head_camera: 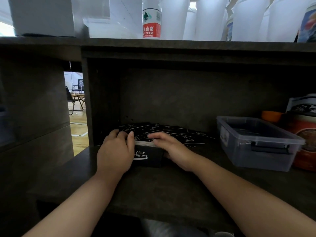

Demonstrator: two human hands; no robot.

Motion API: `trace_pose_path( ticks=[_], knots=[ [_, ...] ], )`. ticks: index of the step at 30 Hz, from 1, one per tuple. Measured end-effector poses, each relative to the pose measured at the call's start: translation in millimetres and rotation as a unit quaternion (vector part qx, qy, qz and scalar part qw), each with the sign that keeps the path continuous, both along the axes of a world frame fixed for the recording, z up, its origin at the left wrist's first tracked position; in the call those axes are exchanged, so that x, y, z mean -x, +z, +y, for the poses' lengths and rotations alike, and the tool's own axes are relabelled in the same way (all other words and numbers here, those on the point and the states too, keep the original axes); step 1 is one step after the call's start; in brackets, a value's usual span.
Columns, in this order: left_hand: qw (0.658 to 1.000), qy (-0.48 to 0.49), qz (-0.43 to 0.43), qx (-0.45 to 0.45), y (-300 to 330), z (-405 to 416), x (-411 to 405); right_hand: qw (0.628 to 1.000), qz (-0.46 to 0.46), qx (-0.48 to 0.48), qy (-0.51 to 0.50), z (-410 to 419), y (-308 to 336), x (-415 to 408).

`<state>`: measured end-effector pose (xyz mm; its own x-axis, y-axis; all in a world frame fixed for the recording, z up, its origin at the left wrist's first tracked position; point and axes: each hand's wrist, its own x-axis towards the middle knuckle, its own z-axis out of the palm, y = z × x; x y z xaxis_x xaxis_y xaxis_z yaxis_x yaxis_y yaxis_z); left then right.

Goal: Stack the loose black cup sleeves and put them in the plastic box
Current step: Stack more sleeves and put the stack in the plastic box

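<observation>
A stack of black cup sleeves (pixel 148 155) with white lettering stands on edge on the dark shelf, held between both hands. My left hand (pixel 116 151) grips its left side, thumb over the top edge. My right hand (pixel 171 147) grips the right side, fingers curled over the top. Behind the hands, loose black cup sleeves (pixel 172 132) lie scattered flat toward the shelf's back wall. The clear plastic box (pixel 256 142) sits to the right, lid off, with a dark clasp at its front; something dark lies in its bottom.
A shelf board (pixel 171 47) runs overhead, carrying a water bottle (pixel 151 19) and several white cups (pixel 212 17). Orange and printed packages (pixel 306 127) stand right of the box. A vertical panel (pixel 89 103) closes the compartment on the left.
</observation>
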<state>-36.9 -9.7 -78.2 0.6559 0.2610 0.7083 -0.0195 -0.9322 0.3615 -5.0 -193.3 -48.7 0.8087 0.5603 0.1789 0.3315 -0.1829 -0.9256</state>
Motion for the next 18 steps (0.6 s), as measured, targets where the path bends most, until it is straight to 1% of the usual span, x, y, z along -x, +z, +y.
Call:
trace_pose_path(
  ticks=[1,3,4,5,9,12,13,15,17,18],
  knots=[
    [1.0,-0.004,-0.002,0.003,-0.6,0.8,-0.9,0.997,-0.043,0.057,0.006,-0.1,-0.4,0.6],
    [1.0,0.0,-0.002,0.0,-0.7,0.7,0.0,0.977,-0.146,0.158,-0.004,1.4,-3.8,0.5],
    [1.0,0.008,-0.005,-0.007,-0.2,0.3,1.4,0.966,-0.189,0.173,-0.021,2.4,-6.3,-1.2],
    [1.0,0.013,-0.013,-0.011,0.7,0.3,2.6,0.961,-0.218,0.168,-0.035,3.2,-7.9,-2.4],
    [0.998,-0.018,-0.062,-0.002,2.6,3.4,3.8,0.955,-0.255,0.138,-0.063,1.1,-11.9,-4.8],
    [0.995,-0.042,-0.081,0.039,3.0,7.1,2.5,0.943,-0.295,0.115,-0.103,-0.4,-13.7,-7.8],
    [0.995,-0.041,-0.071,0.063,2.7,8.5,1.4,0.943,-0.295,0.11,-0.109,0.1,-15.0,-7.9],
    [0.994,-0.04,-0.02,0.103,1.1,9.1,-3.4,0.943,-0.287,0.124,-0.114,0.0,-17.3,-9.0],
    [0.991,-0.061,0.03,0.115,-1.1,8.2,-7.4,0.934,-0.298,0.166,-0.108,-0.7,-19.5,-10.1],
    [0.989,-0.08,0.032,0.122,-1.4,7.7,-8.1,0.928,-0.307,0.185,-0.104,-0.9,-20.2,-10.9]
  ],
)
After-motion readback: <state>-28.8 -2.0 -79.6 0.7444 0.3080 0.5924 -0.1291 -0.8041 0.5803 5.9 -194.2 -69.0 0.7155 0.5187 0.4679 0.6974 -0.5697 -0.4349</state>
